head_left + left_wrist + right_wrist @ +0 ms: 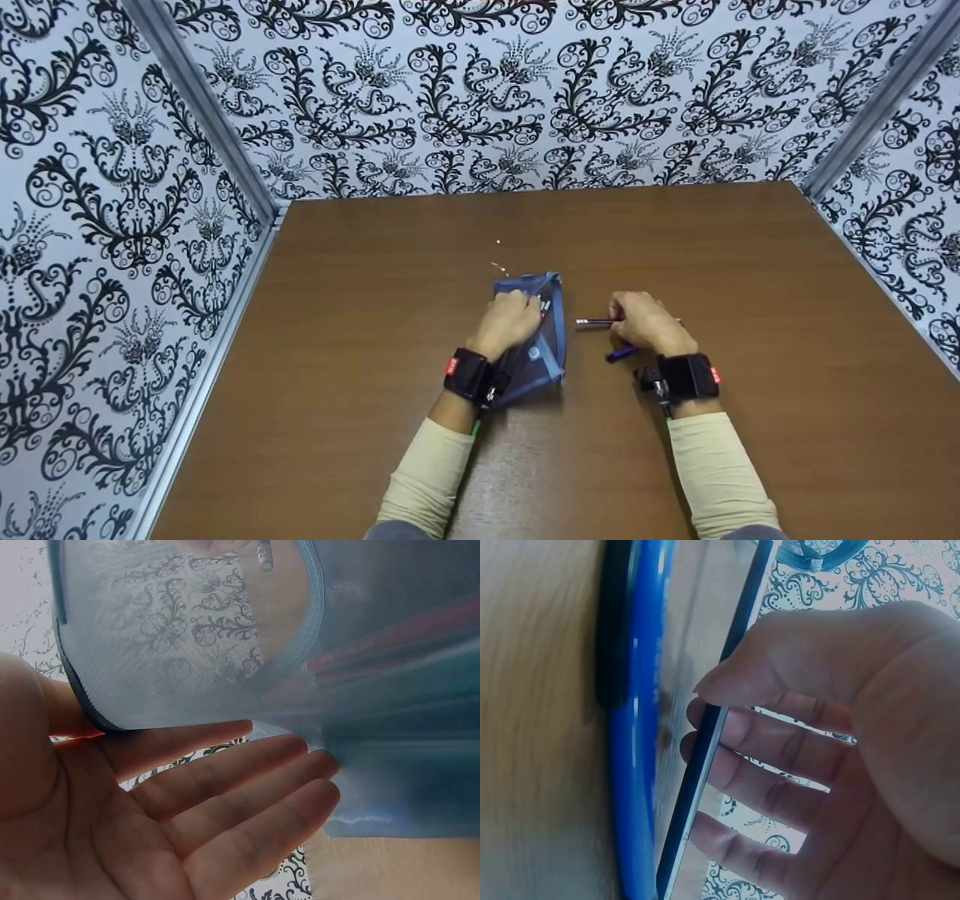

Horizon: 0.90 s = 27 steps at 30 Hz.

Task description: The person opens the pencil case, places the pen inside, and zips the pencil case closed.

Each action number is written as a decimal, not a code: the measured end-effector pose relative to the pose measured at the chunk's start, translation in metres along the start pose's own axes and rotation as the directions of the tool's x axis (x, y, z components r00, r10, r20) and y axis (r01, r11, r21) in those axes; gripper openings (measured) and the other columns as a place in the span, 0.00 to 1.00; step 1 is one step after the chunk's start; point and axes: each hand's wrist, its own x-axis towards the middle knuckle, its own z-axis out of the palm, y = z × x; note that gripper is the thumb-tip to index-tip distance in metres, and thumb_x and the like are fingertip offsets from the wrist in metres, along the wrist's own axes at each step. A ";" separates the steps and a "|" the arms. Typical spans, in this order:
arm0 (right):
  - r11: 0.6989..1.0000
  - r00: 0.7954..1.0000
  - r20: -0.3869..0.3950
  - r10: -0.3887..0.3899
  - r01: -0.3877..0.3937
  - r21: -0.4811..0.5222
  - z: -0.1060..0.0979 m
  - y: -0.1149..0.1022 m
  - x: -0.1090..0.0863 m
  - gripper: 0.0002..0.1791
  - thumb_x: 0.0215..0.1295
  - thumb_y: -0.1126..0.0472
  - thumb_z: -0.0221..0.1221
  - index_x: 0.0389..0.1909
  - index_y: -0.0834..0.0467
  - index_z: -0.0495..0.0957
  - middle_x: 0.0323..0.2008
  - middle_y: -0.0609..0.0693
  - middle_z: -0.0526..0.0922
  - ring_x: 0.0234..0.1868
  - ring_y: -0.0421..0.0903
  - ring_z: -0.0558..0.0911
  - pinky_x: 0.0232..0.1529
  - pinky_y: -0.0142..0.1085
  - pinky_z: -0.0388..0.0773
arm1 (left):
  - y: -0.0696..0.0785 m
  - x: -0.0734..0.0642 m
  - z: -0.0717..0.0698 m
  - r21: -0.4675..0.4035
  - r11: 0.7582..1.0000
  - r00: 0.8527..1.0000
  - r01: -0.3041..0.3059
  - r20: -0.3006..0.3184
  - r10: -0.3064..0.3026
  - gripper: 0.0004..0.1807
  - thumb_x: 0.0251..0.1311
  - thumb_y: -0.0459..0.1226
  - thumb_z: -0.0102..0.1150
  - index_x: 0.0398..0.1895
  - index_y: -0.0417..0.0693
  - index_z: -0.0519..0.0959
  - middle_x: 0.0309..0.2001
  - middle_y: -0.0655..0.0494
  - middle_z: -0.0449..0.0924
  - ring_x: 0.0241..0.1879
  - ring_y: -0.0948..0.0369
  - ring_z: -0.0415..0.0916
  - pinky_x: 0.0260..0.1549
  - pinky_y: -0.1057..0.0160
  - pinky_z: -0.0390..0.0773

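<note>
My left hand (513,321) pinches the rim of a blue see-through mesh pencil pouch (172,637) between thumb and index finger; the other fingers lie straight along its outside. Inside the pouch, reddish and green long shapes (420,630) show blurred through the mesh. My right hand (643,319) pinches a dark pencil (697,765) with a pale stripe, thumb on one side and fingers on the other. The pencil's silvery end (583,322) points left toward the pouch. Just below that hand, a blue pen (634,757) with a dark clip lies on the table.
The brown wooden table (360,300) is bordered by patterned black-and-white walls (480,97) at the back and sides. Small pale specks (500,267) lie beyond the pouch. Black camera straps (686,376) are around both wrists.
</note>
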 end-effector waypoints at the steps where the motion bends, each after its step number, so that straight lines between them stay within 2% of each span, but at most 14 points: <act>1: 1.000 1.000 -0.004 -0.010 0.010 0.004 0.000 0.000 0.000 0.05 0.55 0.69 0.60 0.30 0.58 0.75 0.30 0.52 0.78 0.32 0.51 0.76 0.34 0.44 0.71 | 0.000 0.000 0.000 0.006 1.000 1.000 -0.006 -0.003 0.006 0.21 0.72 0.44 0.40 0.17 0.52 0.66 0.33 0.45 0.79 0.33 0.53 0.78 0.32 0.55 0.76; 7: 0.998 0.998 -0.043 -0.054 0.055 0.023 0.000 0.002 -0.002 0.05 0.56 0.71 0.60 0.31 0.60 0.75 0.29 0.52 0.78 0.30 0.50 0.77 0.32 0.41 0.70 | 0.001 0.000 0.000 0.039 0.998 0.999 -0.040 -0.025 0.041 0.22 0.72 0.43 0.41 0.16 0.51 0.66 0.34 0.45 0.80 0.35 0.53 0.78 0.38 0.52 0.78; 14: 0.998 0.996 -0.072 -0.057 0.059 0.027 0.000 0.001 -0.003 0.06 0.54 0.72 0.60 0.29 0.59 0.75 0.27 0.51 0.77 0.29 0.50 0.76 0.30 0.40 0.70 | 0.000 0.000 -0.001 0.020 1.000 1.000 -0.025 -0.012 0.025 0.22 0.72 0.43 0.40 0.16 0.52 0.66 0.33 0.45 0.80 0.33 0.52 0.78 0.34 0.53 0.77; 27: 0.998 0.996 -0.072 -0.044 0.047 0.039 -0.002 0.000 -0.002 0.06 0.55 0.72 0.59 0.31 0.60 0.75 0.29 0.53 0.78 0.32 0.51 0.77 0.32 0.42 0.71 | 0.001 0.000 -0.001 0.032 0.999 0.999 -0.037 -0.020 0.038 0.22 0.72 0.43 0.40 0.15 0.52 0.66 0.33 0.46 0.80 0.35 0.52 0.78 0.37 0.52 0.77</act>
